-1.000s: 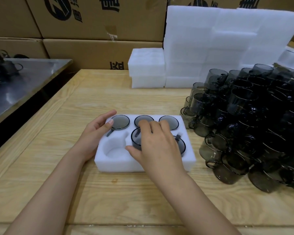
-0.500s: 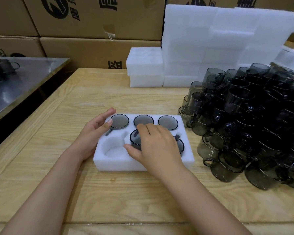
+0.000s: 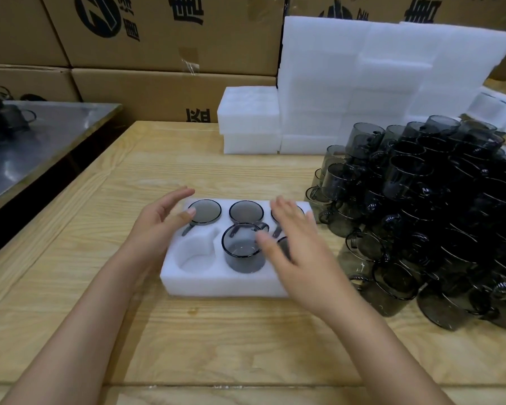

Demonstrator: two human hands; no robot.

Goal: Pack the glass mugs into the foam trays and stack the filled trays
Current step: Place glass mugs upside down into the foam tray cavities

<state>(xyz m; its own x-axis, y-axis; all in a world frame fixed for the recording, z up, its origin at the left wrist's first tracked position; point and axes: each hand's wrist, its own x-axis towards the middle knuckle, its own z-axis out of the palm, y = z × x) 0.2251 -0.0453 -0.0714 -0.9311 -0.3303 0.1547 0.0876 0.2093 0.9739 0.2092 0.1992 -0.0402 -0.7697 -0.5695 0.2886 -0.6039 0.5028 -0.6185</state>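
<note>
A pale wooden bench (image 3: 100,331) fills the frame, with cardboard boxes (image 3: 158,83) behind it and spare foam (image 3: 362,83) at upper right. At centre lies the foam tray (image 3: 216,285). Three mugs (image 3: 246,211) sit sunk in its far row. Another mug (image 3: 243,252) stands proud in the near middle pocket, probably not yet pressed home. The near-left pocket (image 3: 193,258) is empty. The left hand (image 3: 158,217), grip apart, flanks the tray's far-left corner, likely to steady it. The right hand (image 3: 298,252), blurred, its grip apart and holding nothing, hovers over the tray's right side. A heap (image 3: 435,214) of loose mugs lies handily at right.

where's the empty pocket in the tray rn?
Head view: the empty pocket is at the front-left corner of the foam tray, directly left of the raised mug, beside the left hand.
</note>
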